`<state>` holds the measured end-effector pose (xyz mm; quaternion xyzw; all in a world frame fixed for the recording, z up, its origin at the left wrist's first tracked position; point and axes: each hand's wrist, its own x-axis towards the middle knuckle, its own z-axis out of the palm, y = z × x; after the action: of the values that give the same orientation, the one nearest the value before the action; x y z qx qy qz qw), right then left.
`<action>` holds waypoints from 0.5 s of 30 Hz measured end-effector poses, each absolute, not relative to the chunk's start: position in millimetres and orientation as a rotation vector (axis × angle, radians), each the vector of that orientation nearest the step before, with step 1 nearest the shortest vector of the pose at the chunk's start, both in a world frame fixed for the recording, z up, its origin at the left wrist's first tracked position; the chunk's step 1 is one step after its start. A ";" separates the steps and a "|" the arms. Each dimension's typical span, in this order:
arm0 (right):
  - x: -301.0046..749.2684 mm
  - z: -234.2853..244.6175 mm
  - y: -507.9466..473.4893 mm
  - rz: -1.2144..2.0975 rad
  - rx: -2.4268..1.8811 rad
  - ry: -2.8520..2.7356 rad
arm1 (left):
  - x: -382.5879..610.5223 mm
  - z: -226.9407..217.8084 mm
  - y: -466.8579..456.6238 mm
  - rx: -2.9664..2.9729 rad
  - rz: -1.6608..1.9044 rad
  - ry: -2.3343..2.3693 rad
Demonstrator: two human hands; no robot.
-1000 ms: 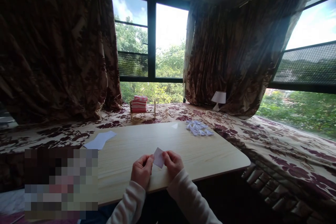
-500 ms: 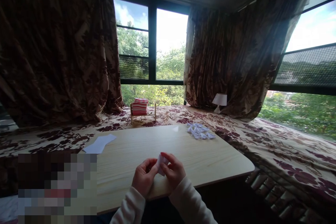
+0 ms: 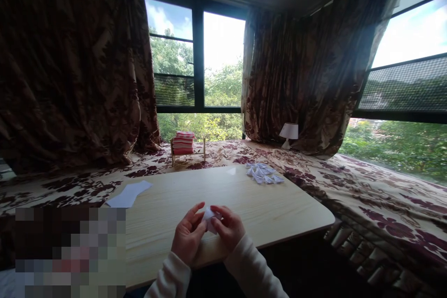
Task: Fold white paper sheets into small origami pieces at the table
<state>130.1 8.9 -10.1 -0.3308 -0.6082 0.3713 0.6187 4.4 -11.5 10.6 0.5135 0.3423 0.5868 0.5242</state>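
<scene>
Both hands meet over the near edge of a pale wooden table [image 3: 279,205]. My left hand [image 3: 187,236] and my right hand [image 3: 228,228] pinch a small white piece of paper [image 3: 209,217] between their fingertips. The paper looks partly folded and is mostly covered by my fingers. Both arms wear light long sleeves.
A stack of white paper sheets [image 3: 128,194] lies at the table's far left corner. A pile of small folded paper pieces [image 3: 263,172] sits at the far right corner. Beyond are a floral-covered ledge, a small rack with red striped cloth [image 3: 184,142], a little white lamp [image 3: 289,133], curtains and windows.
The flat paper held upright a second ago has been folded smaller and drawn in between my fingers. My hands have closed together around it.
</scene>
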 end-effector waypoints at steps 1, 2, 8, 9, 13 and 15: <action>129.6 -9.7 8.4 0.868 -0.756 -1.408 | 4.6 10.9 -11.8 1.226 1.400 0.815; 129.2 -9.7 8.3 0.876 -0.758 -1.404 | 4.9 10.9 -12.0 1.229 1.399 0.816; 130.8 -12.3 11.5 0.889 -0.833 -1.271 | 5.7 5.3 -8.2 1.314 1.448 0.904; 131.3 -11.9 11.7 0.916 -0.844 -1.253 | 5.7 4.4 -7.6 1.314 1.456 0.929; 131.3 -9.2 11.5 0.955 -0.875 -1.237 | 6.6 3.5 -8.3 1.339 1.488 0.984; 130.5 -8.0 11.2 0.957 -0.872 -1.241 | 7.5 3.9 -9.7 1.398 1.475 0.982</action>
<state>130.5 11.2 -8.0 -0.3799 -0.5408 0.4168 0.6241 7.5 -9.7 3.9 0.5598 0.3932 0.5907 0.4279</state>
